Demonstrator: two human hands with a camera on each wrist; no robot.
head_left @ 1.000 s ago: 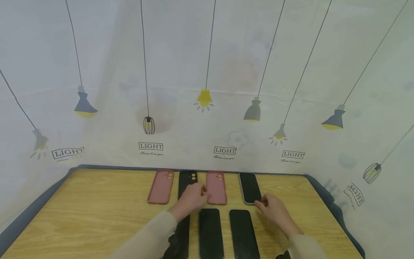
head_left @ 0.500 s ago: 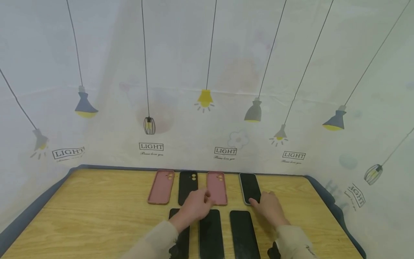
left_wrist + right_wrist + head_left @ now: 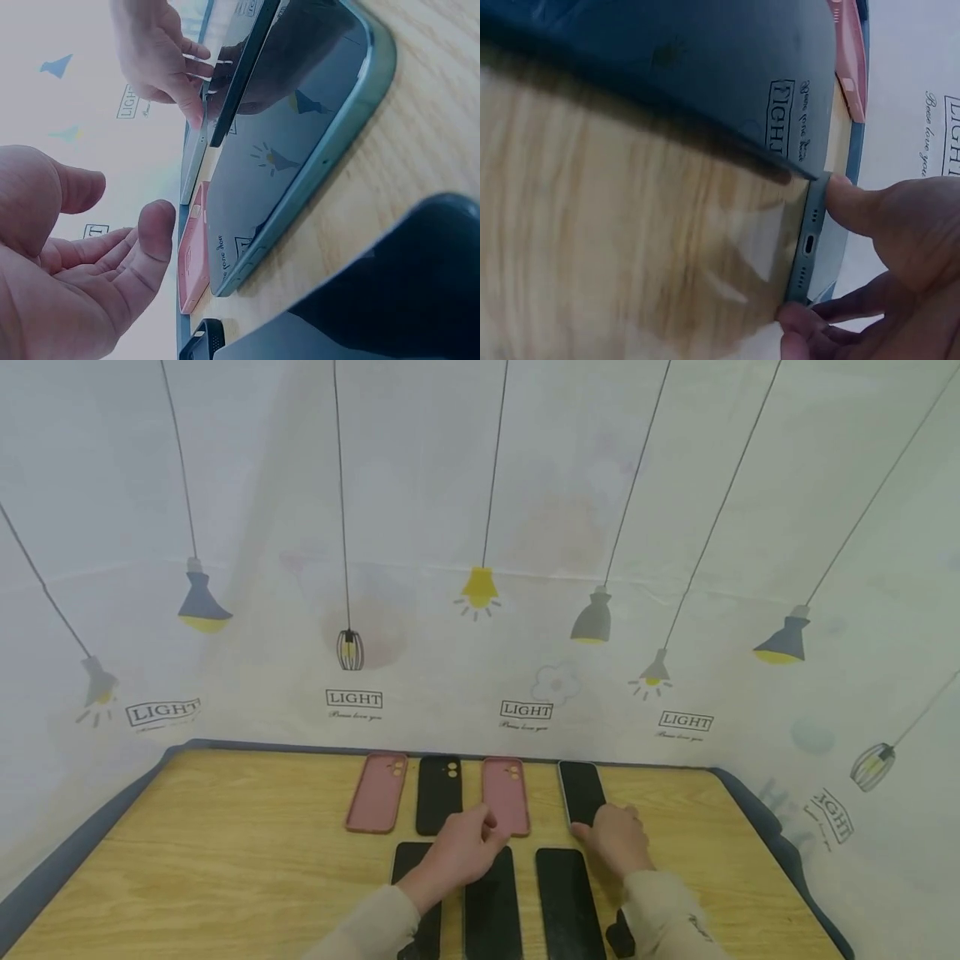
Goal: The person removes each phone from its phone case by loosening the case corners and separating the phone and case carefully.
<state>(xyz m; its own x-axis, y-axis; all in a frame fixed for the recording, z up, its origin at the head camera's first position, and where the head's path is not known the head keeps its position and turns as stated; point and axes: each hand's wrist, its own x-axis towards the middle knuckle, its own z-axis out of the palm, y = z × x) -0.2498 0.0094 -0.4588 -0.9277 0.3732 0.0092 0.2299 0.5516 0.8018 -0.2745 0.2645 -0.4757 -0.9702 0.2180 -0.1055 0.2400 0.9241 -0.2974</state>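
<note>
At the back right of the table lies a smartphone (image 3: pixel 581 789) with a black screen and pale edge. My right hand (image 3: pixel 618 839) holds its near end. In the right wrist view, the thumb of my right hand (image 3: pixel 900 225) is at one side of the phone's port end (image 3: pixel 808 244) and the fingers at the other. My left hand (image 3: pixel 457 856), fingers loosely bent, hovers over the middle dark phone (image 3: pixel 492 914) of the front row. Nothing lies between the thumb and fingers of my left hand (image 3: pixel 105 277) in the left wrist view.
Left of the held phone, a pink phone case (image 3: pixel 507 797), a black case (image 3: pixel 437 797) and another pink case (image 3: pixel 377 793) line the back edge. Two more dark phones flank the middle one: the left phone (image 3: pixel 408 860) and right phone (image 3: pixel 567 902). A lamp-patterned cloth (image 3: pixel 420 727) hangs behind.
My right hand has shifted left and closed in on the near end of the back right phone. My left hand has drifted right and nearer, from the black case to over the middle phone.
</note>
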